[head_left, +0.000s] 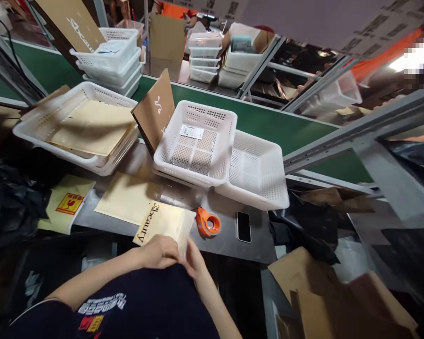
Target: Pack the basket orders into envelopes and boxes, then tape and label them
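A tan paper bag [166,223] printed with "beauty" lies on the grey table edge right in front of me. My left hand [159,252] curls over its near edge, fingers closed on the paper. My right hand [194,259] grips the bag's near right corner, fingers pressed on it. A flat tan envelope [125,197] lies just left of the bag. An orange tape dispenser [207,222] sits right of it.
Two white mesh baskets [198,141] [257,172] stand behind the bag, a brown bag [154,110] upright beside them. A larger basket [31,127] holds tan sheets at left. A black phone [243,226] lies near the dispenser. A green conveyor [268,127] runs behind.
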Available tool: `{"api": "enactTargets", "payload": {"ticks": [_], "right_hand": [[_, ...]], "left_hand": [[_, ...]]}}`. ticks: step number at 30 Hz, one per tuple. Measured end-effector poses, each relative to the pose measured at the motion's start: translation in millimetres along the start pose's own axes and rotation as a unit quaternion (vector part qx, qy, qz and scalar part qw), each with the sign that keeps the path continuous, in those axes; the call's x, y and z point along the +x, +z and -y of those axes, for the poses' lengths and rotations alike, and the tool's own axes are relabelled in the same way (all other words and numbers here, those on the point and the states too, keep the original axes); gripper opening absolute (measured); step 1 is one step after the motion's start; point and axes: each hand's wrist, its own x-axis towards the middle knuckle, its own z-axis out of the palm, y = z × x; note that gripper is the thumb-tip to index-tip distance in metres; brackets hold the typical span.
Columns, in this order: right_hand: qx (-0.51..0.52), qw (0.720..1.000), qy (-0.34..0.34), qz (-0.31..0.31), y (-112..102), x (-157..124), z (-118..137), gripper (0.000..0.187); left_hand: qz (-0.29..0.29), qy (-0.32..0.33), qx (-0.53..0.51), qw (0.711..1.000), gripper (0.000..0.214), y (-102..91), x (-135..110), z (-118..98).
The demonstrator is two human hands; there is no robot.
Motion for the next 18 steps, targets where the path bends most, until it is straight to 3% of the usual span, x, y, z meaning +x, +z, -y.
{"api": "enactTargets", "payload": {"ticks": [2, 3, 6, 8, 10, 13, 16, 18], "right_hand": [[-0.023, 0.998, -0.049, -0.020, 18, 12, -6, 0.060], [-0.029, 0.997, -0.065, -0.033, 21, 18, -7, 0.058], [-0.020, 0.998, -0.050, -0.024, 9, 31, -4, 0.066], [-0.023, 0.999, -0.045, -0.015, -3, 34, -6, 0.072], [-0.055, 0.997, -0.053, -0.022, -11, 34, -11, 0.062], [-0.102, 0.992, -0.064, -0.047, -19, 30, -22, 0.043], [-0.102, 0.990, -0.070, -0.065, -27, 24, -29, 0.041], [-0.088, 0.985, -0.097, -0.110, -28, 24, -29, 0.044]], "left_hand": [[0.088, -0.010, -0.038, 0.995, 0.020, 10.0, 4, 16], [0.095, -0.034, -0.053, 0.993, 0.019, 12.9, 4, 27], [0.084, -0.112, -0.102, 0.985, 0.022, 25.6, 2, 60], [0.113, -0.129, -0.161, 0.972, 0.025, 42.0, 1, 76], [0.132, -0.149, -0.175, 0.964, 0.022, 57.6, 2, 86], [0.038, -0.276, -0.007, 0.960, 0.018, 55.9, 5, 99], [-0.097, -0.405, 0.167, 0.894, 0.032, 21.6, 5, 122], [-0.142, -0.456, 0.234, 0.847, 0.040, -2.0, 1, 139]]}}
